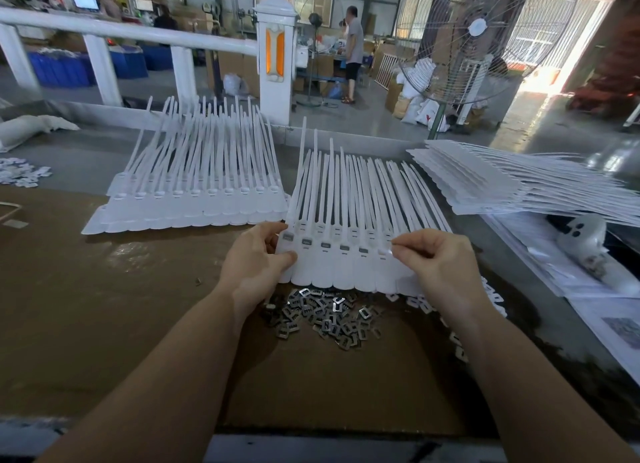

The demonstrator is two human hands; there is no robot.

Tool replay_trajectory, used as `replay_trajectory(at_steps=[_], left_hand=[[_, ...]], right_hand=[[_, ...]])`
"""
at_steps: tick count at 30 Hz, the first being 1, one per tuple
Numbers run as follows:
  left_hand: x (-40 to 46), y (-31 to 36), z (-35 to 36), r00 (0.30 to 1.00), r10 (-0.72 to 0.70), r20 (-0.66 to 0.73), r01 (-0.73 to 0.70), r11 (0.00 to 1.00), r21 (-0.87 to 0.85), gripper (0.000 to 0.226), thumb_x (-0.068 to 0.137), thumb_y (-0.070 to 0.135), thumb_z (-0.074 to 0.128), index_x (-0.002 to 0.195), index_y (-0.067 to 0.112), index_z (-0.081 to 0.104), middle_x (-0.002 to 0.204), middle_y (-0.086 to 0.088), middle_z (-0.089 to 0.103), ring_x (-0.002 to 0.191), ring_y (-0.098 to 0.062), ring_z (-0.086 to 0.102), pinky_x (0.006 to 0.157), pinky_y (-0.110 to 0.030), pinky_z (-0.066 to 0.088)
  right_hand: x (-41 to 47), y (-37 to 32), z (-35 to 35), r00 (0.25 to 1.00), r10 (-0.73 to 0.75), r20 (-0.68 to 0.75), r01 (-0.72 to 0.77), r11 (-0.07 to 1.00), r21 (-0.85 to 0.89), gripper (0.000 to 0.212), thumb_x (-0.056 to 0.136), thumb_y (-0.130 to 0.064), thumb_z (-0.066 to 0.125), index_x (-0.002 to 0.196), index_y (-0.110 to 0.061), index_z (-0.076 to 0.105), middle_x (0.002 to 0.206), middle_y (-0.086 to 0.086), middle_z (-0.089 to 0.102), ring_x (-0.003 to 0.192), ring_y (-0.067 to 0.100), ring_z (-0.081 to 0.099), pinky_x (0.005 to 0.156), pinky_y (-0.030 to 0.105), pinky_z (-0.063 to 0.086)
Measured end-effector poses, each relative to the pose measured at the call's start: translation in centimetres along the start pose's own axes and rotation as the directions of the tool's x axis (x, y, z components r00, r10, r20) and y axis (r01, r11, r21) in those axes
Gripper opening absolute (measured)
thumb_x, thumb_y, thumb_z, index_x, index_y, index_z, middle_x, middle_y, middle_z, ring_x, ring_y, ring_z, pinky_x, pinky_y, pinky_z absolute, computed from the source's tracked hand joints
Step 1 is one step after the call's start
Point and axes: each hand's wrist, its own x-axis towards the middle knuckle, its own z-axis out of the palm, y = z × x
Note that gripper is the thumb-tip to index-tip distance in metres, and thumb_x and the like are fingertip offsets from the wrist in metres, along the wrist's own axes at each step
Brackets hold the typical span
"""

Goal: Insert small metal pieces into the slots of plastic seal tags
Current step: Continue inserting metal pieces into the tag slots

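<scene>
— What does the frame show at the workbench?

— A person's left hand (258,254) grips the left edge of a joined strip of white plastic seal tags (341,265), thumb on top and fingers curled beneath. The strip sits at the bench's middle, raised at its near edge over a loose pile of small metal pieces (327,315) on the brown cardboard sheet (121,289).

— And the other hand?

— The right hand (440,265) pinches something small at a slot near the strip's right end; whether it is a metal piece cannot be told from here. Five slots to the left already show grey metal inserts (325,245).

— What surrounds the work?

— A second batch of tag strips (194,199) lies fanned out behind and to the left, touching the held strip's far corner. A thick stack of flat strips (502,182) rests to the right. Small white plastic bits (20,173) sit at the far left. Beyond the bench stand a white railing (138,32), a large floor fan (474,39) and a person (353,50) in the background.
</scene>
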Motion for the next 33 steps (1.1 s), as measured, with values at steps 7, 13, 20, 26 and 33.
replay_trajectory(at_steps=[7, 13, 20, 26, 33], left_hand=[[0.1, -0.1, 0.1, 1.0, 0.012, -0.007, -0.012, 1.0, -0.004, 0.046, 0.081, 0.01, 0.068, 0.125, 0.018, 0.055, 0.088, 0.01, 0.057, 0.08, -0.004, 0.055, 0.078, -0.031, 0.049], [0.1, -0.1, 0.0, 1.0, 0.014, -0.011, -0.014, 1.0, 0.003, 0.046, 0.081, 0.01, 0.068, 0.124, 0.018, 0.055, 0.087, 0.01, 0.057, 0.078, -0.004, 0.054, 0.078, -0.032, 0.05], [0.2, 0.0, 0.1, 1.0, 0.006, -0.003, -0.006, 1.0, -0.012, 0.046, 0.082, 0.011, 0.067, 0.125, 0.018, 0.055, 0.09, 0.008, 0.058, 0.082, -0.008, 0.056, 0.08, -0.033, 0.051], [0.1, -0.1, 0.1, 1.0, 0.0, -0.007, 0.0, 1.0, -0.024, 0.045, 0.082, 0.01, 0.067, 0.125, 0.018, 0.055, 0.087, 0.008, 0.059, 0.078, -0.006, 0.056, 0.074, -0.027, 0.049], [0.2, 0.0, 0.1, 1.0, -0.002, 0.004, 0.002, 1.0, -0.017, 0.046, 0.082, 0.01, 0.067, 0.126, 0.017, 0.054, 0.091, 0.004, 0.06, 0.084, -0.015, 0.059, 0.082, -0.038, 0.052]], right_hand=[[2.0, -0.2, 0.1, 0.997, 0.037, 0.074, -0.024, 0.984, -0.178, 0.006, 0.083, -0.01, 0.067, 0.082, -0.015, 0.069, 0.076, -0.008, 0.064, 0.073, -0.003, 0.056, 0.059, -0.001, 0.04], [2.9, -0.1, 0.6, 0.981, 0.088, 0.172, -0.033, 0.954, -0.299, 0.008, 0.088, -0.013, 0.061, 0.086, -0.012, 0.069, 0.083, -0.002, 0.061, 0.076, 0.006, 0.053, 0.062, 0.013, 0.036], [3.5, -0.2, 0.7, 0.959, 0.132, 0.25, -0.033, 0.93, -0.366, 0.012, 0.09, -0.014, 0.058, 0.089, -0.011, 0.069, 0.082, -0.004, 0.057, 0.071, 0.0, 0.047, 0.067, 0.019, 0.035], [3.8, -0.6, 0.5, 0.937, 0.138, 0.321, 0.01, 0.908, -0.418, 0.014, 0.089, -0.011, 0.059, 0.088, -0.008, 0.072, 0.086, -0.004, 0.058, 0.072, -0.002, 0.049, 0.062, 0.014, 0.035], [3.6, -0.7, 0.6, 0.96, 0.108, 0.259, -0.009, 0.934, -0.358, 0.011, 0.086, -0.009, 0.062, 0.085, -0.011, 0.073, 0.089, -0.001, 0.066, 0.082, 0.008, 0.057, 0.076, 0.023, 0.042]])
